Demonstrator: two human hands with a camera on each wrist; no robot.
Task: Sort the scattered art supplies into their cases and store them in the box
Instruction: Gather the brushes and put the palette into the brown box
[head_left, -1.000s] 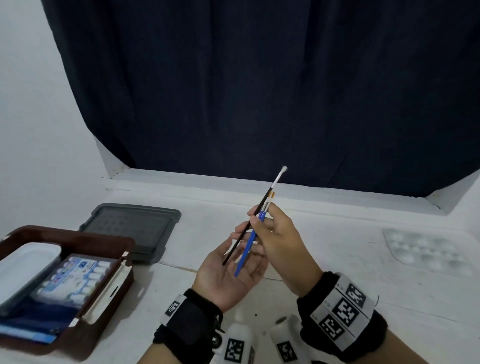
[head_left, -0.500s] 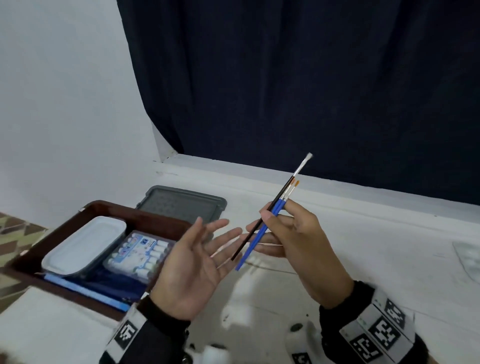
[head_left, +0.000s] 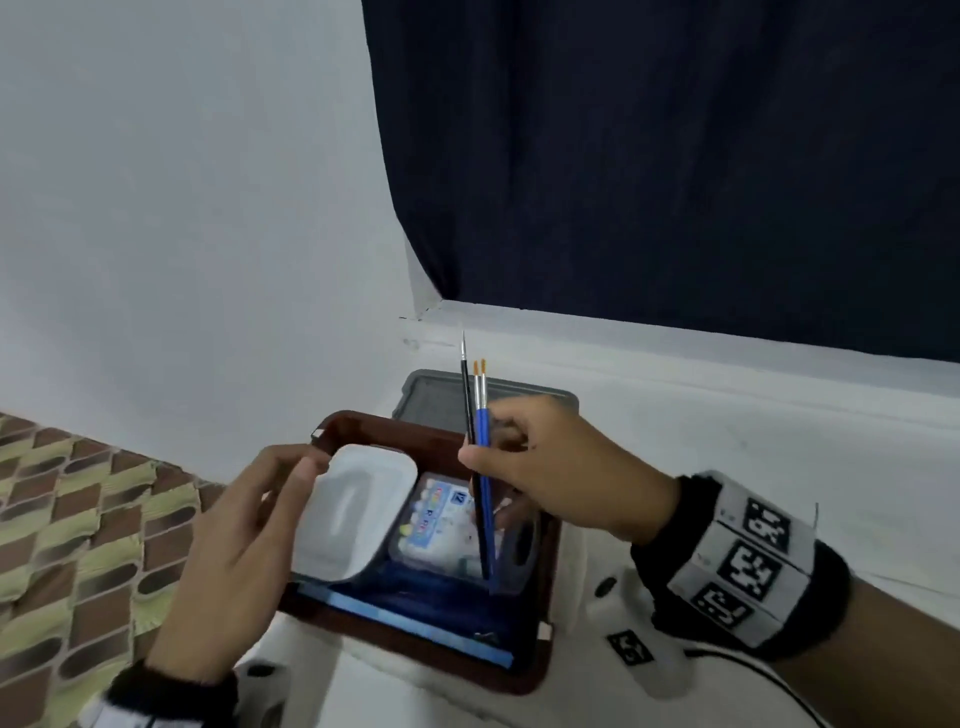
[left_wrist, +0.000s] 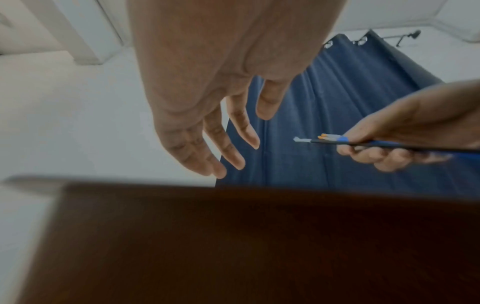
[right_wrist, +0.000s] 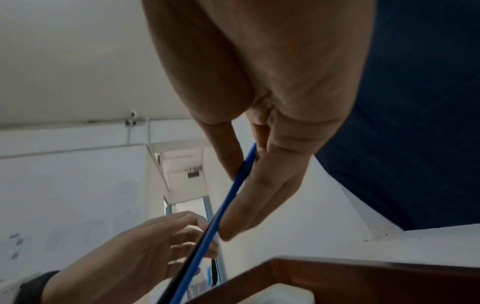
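Note:
My right hand (head_left: 483, 441) pinches three thin paintbrushes (head_left: 480, 467), one black and two blue, nearly upright with bristles up and handle ends low over the open brown box (head_left: 363, 423). The right wrist view shows thumb and fingers of that hand (right_wrist: 233, 185) on the blue handles (right_wrist: 207, 236). My left hand (head_left: 291, 467) hovers palm down over the box's left side, fingers loosely bent near the corner of a white case (head_left: 353, 509); I cannot tell if they touch. In the left wrist view those fingers (left_wrist: 228, 156) hold nothing. A clear case of paint tubes (head_left: 441, 519) lies in the box.
A grey tray (head_left: 540, 395) lies right behind the box, against the white ledge. A dark curtain (head_left: 675, 156) hangs behind, with a white wall to the left. A patterned brown and green mat (head_left: 78, 519) covers the floor at the left.
Both hands have moved left to above the brown box. The brushes have swung from slanted to nearly upright. My left hand has left the handle ends and turned palm down.

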